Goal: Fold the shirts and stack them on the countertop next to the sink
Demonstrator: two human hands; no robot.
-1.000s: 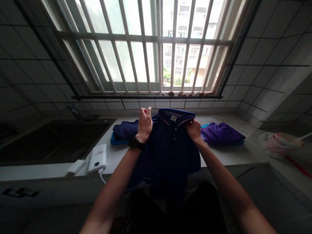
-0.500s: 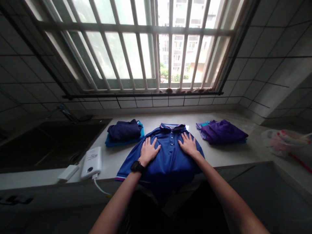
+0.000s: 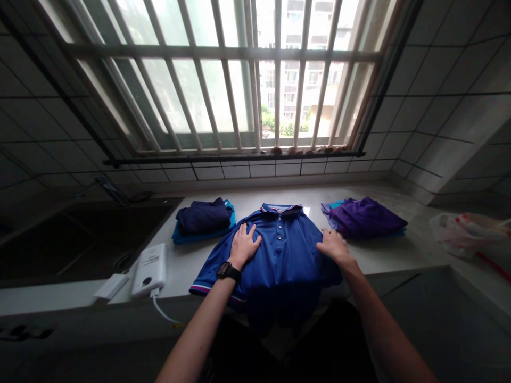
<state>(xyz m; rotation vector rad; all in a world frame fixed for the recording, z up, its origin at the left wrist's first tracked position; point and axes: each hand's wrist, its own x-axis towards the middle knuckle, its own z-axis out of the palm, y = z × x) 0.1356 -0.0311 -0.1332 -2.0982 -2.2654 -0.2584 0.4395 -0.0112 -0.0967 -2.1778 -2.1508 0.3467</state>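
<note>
A blue polo shirt [image 3: 279, 255] lies face up on the pale counter [image 3: 383, 255], collar toward the window and hem hanging over the front edge. My left hand [image 3: 243, 246], with a black watch on the wrist, rests flat and open on the shirt's left chest. My right hand [image 3: 334, 247] lies palm down on the shirt's right shoulder and sleeve, fingers curled a little over the cloth.
A folded dark blue pile [image 3: 204, 218] sits left of the shirt and a folded purple pile [image 3: 365, 217] to its right. A white power bank [image 3: 150, 269] with a cable lies near the dark sink [image 3: 80, 234]. A plastic bag [image 3: 463, 231] lies at far right.
The shirt was held up by the shoulders, then laid flat on the counter. Since half a second ago my right hand has slid outward from the chest to the right sleeve.
</note>
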